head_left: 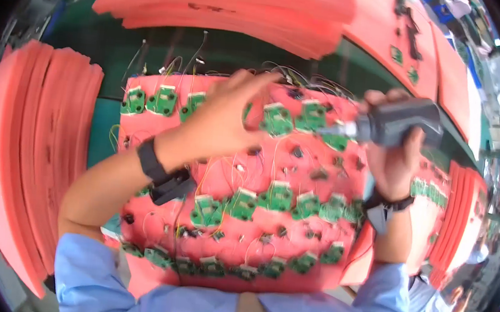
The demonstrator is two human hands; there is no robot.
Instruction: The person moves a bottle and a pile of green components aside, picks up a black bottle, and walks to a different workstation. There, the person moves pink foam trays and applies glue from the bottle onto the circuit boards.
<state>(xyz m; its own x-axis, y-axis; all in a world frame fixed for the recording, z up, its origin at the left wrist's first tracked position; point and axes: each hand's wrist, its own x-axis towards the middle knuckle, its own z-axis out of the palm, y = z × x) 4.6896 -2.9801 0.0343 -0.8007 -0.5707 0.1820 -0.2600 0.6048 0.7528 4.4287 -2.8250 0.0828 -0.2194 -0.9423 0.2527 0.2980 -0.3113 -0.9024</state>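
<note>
In my right hand (392, 165) is a dark grey bottle (406, 122) with a pale pointed nozzle, tilted so the tip faces left. The tip is near a green circuit board (312, 116) in the far row; motion blur hides whether they touch. My left hand (227, 114) hovers over the same row, thumb and fingers spread apart with nothing seen between them. Just right of its fingers lies another green circuit board (277, 120). The boards, with thin wires and small dark parts, lie on a pink foam sheet (158, 128). My left hand and forearm cover part of that row.
Thick pink foam sheets are stacked at the left (36, 158) and the far side (229, 4). More foam with boards (432, 190) is at the right. A green work surface (116, 38) shows between them. Another person (435, 309) sits at the lower right.
</note>
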